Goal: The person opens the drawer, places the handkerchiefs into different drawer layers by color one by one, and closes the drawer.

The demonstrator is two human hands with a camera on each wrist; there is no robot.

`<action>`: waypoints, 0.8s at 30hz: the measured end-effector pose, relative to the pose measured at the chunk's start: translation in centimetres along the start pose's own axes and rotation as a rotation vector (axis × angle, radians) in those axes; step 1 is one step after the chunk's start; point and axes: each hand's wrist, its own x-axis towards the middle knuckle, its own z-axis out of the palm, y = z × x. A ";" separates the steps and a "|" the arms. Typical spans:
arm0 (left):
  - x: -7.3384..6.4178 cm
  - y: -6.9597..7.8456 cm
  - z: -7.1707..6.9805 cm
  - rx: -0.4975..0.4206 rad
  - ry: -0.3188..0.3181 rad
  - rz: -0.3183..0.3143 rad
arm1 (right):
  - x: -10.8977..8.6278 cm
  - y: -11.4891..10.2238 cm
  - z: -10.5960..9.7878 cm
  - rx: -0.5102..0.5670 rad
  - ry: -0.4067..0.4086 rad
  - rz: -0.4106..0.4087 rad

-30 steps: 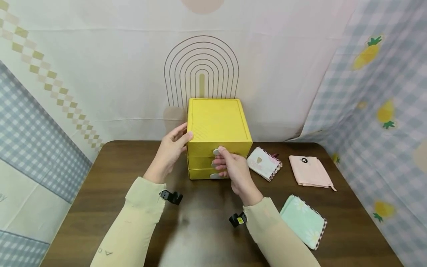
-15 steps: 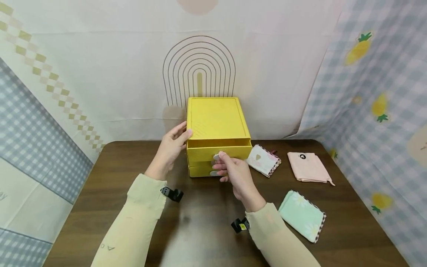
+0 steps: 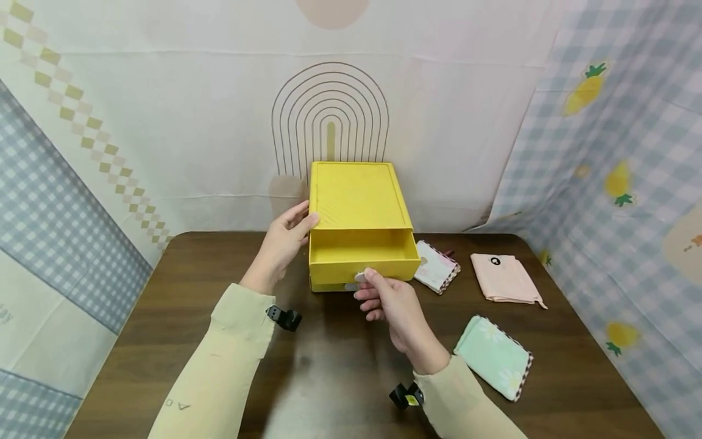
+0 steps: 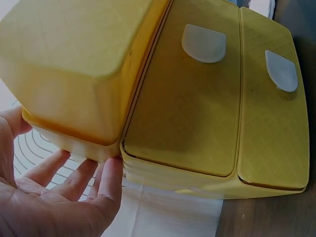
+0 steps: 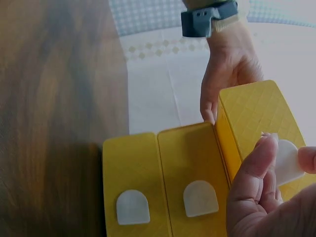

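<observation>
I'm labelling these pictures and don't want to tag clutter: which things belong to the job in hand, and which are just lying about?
In the job:
yellow drawer unit, left hand against it
top drawer, pulled out
its white tab, pinched by the right hand

Apparently just lying about, untouched:
white cloth
pink cloth
mint-green cloth

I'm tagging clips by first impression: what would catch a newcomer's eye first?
Probably the bright yellow boxy drawer unit at the back of the dark brown wooden table, its top drawer open. Next, the right hand pinching that drawer's rounded white tab, and the left hand touching the unit's left side. Then the folded white cloth, pale pink cloth and mint green cloth to the right.
</observation>
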 end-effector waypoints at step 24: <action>0.5 -0.3 0.2 -0.047 0.006 0.021 | -4.4 0.9 0.3 -0.002 0.019 0.016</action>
